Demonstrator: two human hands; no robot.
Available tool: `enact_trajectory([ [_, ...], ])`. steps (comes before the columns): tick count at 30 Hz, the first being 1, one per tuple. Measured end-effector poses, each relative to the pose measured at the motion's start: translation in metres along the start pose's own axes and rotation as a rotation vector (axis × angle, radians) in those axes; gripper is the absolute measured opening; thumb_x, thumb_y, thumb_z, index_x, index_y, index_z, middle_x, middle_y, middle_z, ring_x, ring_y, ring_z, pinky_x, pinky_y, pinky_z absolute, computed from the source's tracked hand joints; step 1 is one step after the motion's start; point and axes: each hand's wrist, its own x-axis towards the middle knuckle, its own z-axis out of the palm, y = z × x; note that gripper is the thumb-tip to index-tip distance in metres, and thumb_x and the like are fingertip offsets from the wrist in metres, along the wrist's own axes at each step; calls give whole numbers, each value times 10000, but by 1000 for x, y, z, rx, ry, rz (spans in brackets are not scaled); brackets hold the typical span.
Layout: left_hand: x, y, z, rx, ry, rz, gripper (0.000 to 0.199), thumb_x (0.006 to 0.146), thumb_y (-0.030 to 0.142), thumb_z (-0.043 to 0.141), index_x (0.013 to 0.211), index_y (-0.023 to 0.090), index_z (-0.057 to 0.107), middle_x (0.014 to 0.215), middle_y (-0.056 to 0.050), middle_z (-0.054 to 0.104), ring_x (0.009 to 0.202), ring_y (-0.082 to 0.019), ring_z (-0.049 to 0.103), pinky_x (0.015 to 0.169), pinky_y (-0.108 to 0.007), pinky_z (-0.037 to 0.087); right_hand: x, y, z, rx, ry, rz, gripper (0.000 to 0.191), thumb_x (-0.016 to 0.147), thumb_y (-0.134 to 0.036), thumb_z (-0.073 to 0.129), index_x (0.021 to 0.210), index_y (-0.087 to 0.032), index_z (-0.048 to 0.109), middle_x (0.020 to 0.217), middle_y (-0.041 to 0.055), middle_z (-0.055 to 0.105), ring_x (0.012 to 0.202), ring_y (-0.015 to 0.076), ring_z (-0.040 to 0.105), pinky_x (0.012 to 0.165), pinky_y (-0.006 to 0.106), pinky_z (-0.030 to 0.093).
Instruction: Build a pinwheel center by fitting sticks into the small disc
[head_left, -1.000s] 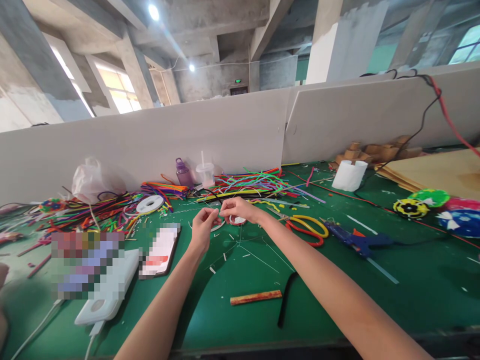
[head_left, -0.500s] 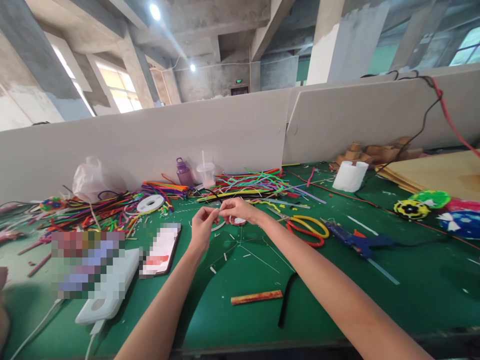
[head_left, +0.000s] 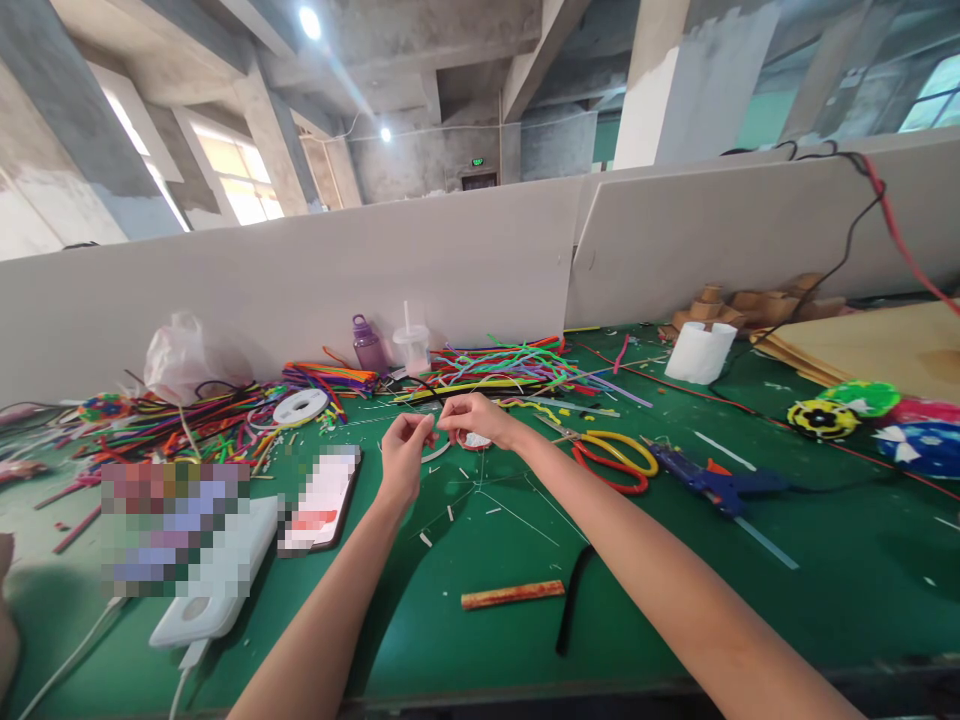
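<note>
Near: brown rod (head_left: 513,596), lying crosswise on the green worktop (head_left: 420,655); black strip (head_left: 571,610) at its right. Forearms: two, stretched forward from the near edge, converging. Left hand (head_left: 405,452): raised, palm inward, fingers closed in a pinch. Right hand (head_left: 476,418): wrist bent left, fingers likewise pinched, tips just beside the left's; anything gripped is too small to tell. White disc (head_left: 474,440), red-rimmed: below the right hand, partly hidden. Right: scissors (head_left: 619,450), yellow and red handles. Far: multicoloured stems (head_left: 502,362), heaped.
</note>
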Motion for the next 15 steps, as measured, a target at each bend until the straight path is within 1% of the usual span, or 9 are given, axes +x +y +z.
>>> enact_trajectory([
  [6, 0, 1, 1, -41, 22, -9, 252, 643, 355, 736, 657, 160, 576, 545, 26, 560, 523, -92, 501, 537, -220, 383, 0, 0, 0, 20, 8, -12, 125, 704, -248, 641, 666, -151, 571, 516, -30, 585, 456, 84, 526, 467, 194, 402],
  [10, 0, 1, 1, -56, 28, -14, 258, 641, 359, 739, 674, 155, 584, 551, 27, 564, 530, -91, 507, 543, -215, 390, 0, 0, 0, 12, 17, -19, 153, 704, -274, 653, 665, -150, 573, 520, -27, 583, 460, 87, 527, 463, 197, 403],
  [15, 0, 0, 1, -69, 18, -17, 267, 630, 362, 747, 659, 157, 580, 547, 29, 557, 527, -87, 501, 542, -212, 392, 0, 2, 0, -6, -7, -3, 175, 723, -316, 653, 725, -157, 582, 537, -30, 578, 490, 93, 541, 464, 192, 407],
])
